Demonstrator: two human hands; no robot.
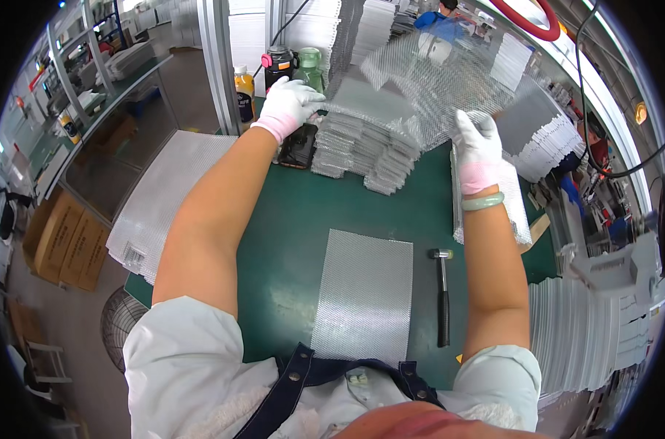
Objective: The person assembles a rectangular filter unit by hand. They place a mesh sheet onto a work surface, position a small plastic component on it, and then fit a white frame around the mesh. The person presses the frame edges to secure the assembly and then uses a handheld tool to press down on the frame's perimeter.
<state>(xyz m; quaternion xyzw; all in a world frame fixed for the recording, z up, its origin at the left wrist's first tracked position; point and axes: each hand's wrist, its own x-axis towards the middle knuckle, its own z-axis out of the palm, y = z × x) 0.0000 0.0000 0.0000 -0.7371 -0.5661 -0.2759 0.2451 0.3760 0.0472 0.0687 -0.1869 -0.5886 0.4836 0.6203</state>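
Observation:
My right hand, in a white glove with a pink cuff, has its fingers closed at the lower edge of a see-through metal mesh sheet. The raised sheet is tilted and blurred. My left hand, gloved alike, is over the left edge of a stack of mesh sheets, fingers stretched out and apart from the thumb. A single silvery mesh sheet lies flat on the green table before me. To its right is a hammer with a black handle. Another mesh stack lies under my right wrist.
Behind my left hand stand an orange drink bottle, a black flask and a green bottle. A dark phone-like object lies below it. Large mesh sheets lie left; stacked panels stand right. A metal post rises behind.

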